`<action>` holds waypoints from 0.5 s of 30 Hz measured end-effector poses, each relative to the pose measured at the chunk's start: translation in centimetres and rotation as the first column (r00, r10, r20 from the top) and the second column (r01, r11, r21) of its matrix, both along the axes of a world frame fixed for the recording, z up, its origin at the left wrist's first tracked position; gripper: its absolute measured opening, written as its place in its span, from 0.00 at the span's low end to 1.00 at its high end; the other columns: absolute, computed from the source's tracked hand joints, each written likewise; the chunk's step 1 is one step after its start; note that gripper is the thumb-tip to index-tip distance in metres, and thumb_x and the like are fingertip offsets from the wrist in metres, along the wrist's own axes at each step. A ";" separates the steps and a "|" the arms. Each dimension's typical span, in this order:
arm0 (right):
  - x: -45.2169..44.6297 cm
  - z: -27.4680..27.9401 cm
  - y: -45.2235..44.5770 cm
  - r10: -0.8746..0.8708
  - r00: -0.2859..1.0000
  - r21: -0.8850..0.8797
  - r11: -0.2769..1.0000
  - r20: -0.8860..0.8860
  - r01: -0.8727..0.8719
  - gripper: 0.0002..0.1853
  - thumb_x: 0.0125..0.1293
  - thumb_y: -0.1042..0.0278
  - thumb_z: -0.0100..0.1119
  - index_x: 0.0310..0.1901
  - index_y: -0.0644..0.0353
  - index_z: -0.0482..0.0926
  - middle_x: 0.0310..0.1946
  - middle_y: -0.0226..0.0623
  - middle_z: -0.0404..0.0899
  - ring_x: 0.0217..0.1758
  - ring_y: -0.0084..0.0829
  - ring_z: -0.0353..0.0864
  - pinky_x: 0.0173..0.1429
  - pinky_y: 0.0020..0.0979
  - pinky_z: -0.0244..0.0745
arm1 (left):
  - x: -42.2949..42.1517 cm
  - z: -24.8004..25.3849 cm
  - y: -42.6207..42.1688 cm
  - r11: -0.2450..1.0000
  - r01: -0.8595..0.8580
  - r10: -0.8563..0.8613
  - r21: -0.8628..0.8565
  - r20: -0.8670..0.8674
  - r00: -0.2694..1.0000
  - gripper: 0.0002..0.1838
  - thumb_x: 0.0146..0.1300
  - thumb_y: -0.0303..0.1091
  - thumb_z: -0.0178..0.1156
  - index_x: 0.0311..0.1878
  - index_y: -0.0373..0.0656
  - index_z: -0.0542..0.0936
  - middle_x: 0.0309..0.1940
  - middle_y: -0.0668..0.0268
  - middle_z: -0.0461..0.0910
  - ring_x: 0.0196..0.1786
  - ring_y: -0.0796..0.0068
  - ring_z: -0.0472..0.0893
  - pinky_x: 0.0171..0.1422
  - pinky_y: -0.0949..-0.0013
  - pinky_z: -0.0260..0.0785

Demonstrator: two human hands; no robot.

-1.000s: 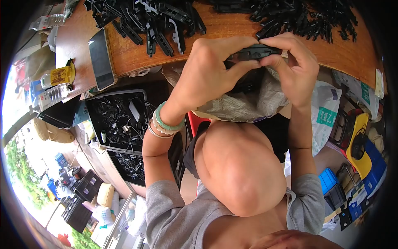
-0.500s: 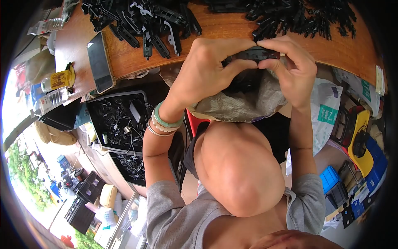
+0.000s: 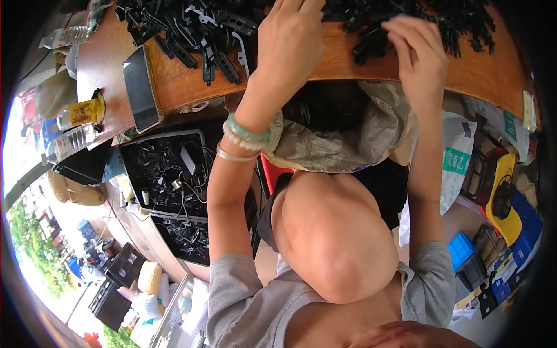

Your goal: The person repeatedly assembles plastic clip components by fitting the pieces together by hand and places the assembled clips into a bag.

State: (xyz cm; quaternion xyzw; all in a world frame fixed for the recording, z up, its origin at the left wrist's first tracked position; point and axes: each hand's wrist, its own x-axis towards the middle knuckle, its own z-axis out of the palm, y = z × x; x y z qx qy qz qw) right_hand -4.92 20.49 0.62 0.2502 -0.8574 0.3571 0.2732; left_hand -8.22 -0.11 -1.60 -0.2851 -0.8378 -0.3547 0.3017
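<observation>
My left hand (image 3: 290, 43), with bracelets on its wrist, reaches over the table's far side beside a heap of long black plastic parts (image 3: 223, 61). Its fingertips run out at the top edge, so their grip is hidden. Over a second heap of smaller black plastic parts (image 3: 464, 32) hovers my right hand (image 3: 420, 58), slightly blurred. Its fingers are bent and apart from the thumb, with nothing visible between them. Below both hands, a woven sack (image 3: 325, 148) gapes at the table edge, dark pieces inside it.
A phone (image 3: 141, 87) lies on the wooden table (image 3: 331, 55) at left, near a yellow-labelled container (image 3: 85, 112). Black trays (image 3: 165, 168) with small parts and cables stand lower left. A white bag (image 3: 458, 156) and a yellow stool-like item (image 3: 506, 200) are at right.
Both hands held a black plastic piece together over the sack; they have separated and moved up to the heaps. The piece is no longer visible between them, and the sack's mouth is uncovered.
</observation>
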 end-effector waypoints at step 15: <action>0.5 2.0 0.2 -0.188 0.959 -0.118 0.969 0.211 0.216 0.06 0.68 0.76 0.55 0.41 0.69 0.79 0.38 0.40 0.79 0.31 0.25 0.74 0.39 0.21 0.68 | 3.5 3.5 0.2 0.610 -0.165 -0.479 0.775 0.526 0.703 0.08 0.64 0.24 0.59 0.44 0.31 0.75 0.36 0.57 0.82 0.35 0.67 0.84 0.40 0.74 0.76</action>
